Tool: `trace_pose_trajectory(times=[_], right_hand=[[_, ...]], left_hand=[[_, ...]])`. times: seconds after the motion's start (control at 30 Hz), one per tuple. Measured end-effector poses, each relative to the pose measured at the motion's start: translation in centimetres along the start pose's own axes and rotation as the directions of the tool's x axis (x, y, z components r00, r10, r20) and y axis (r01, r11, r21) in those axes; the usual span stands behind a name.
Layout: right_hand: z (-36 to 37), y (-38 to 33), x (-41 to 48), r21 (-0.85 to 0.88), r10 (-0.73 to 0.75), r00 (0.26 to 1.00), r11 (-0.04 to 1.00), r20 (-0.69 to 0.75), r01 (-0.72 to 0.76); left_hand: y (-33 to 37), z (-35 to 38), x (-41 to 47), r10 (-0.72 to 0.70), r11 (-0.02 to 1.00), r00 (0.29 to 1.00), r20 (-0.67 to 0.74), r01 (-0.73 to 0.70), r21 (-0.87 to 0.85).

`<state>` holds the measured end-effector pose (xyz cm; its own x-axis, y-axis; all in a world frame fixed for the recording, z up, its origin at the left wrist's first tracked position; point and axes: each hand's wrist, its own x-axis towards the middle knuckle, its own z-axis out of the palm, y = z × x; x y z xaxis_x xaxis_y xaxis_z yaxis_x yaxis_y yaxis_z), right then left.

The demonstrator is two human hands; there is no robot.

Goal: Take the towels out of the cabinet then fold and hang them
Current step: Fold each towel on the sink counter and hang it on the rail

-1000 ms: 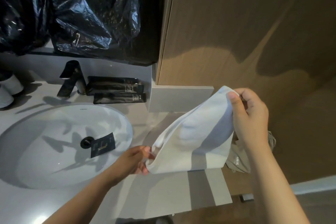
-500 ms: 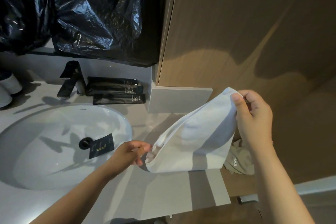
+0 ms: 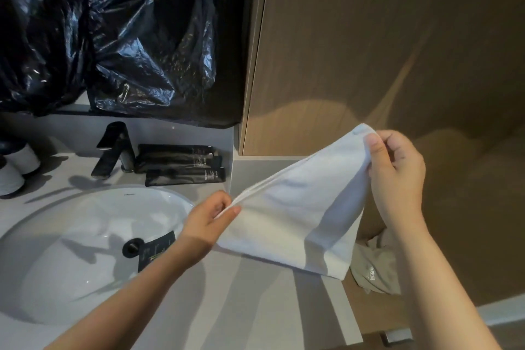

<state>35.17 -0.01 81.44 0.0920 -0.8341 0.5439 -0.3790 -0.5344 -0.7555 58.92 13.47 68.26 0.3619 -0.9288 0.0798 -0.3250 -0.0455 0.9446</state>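
A small white towel (image 3: 301, 216) hangs folded in the air over the right end of the grey counter (image 3: 255, 298). My left hand (image 3: 208, 220) pinches its lower left corner between thumb and fingers. My right hand (image 3: 395, 176) grips the upper right corner, held higher, so the top edge slants up to the right. The towel's bottom edge hangs just above the counter. Behind it stands a wooden cabinet door (image 3: 369, 51), closed.
A white oval sink (image 3: 85, 250) with a dark card near its drain lies at left, behind it a black tap (image 3: 113, 150) and black toiletry tubes (image 3: 181, 162). Black plastic (image 3: 113, 31) covers the wall above. A beige cloth (image 3: 372, 270) lies right of the counter's edge.
My left hand let go of the bottom fold, rose and took the towel's left corner, pulling the top edge taut. My right hand stayed on the upper right corner.
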Motion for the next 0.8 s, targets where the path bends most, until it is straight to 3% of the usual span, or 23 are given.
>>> trace_pose_trajectory(times=[0.07,0.17,0.33,0.53,0.8], right_hand=[[-0.4,-0.9,1.8,0.041,-0.020,0.996,0.999,-0.090,0.023],[-1.4,-2.5,4.6,0.107,-0.043,0.979,0.992,-0.197,0.065],[-1.7,-3.8,7.8,0.207,0.000,0.972,0.977,-0.233,0.049],[0.2,-0.3,7.0,0.216,0.183,0.953,0.968,-0.242,-0.130],[1.4,5.9,2.8,0.103,0.412,0.898,0.911,-0.157,-0.400]], left_hand=[[3.1,-1.8,1.7,0.121,0.990,0.989,-0.081,-0.115,0.083],[8.5,-4.1,4.0,0.341,0.930,0.918,-0.203,-0.299,0.213],[16.5,-8.4,7.6,0.524,0.831,0.788,-0.323,-0.390,0.396],[17.9,-9.2,8.2,0.546,0.723,0.833,-0.092,-0.412,0.554],[12.2,-5.5,6.9,0.417,0.737,0.902,0.112,-0.407,0.539]])
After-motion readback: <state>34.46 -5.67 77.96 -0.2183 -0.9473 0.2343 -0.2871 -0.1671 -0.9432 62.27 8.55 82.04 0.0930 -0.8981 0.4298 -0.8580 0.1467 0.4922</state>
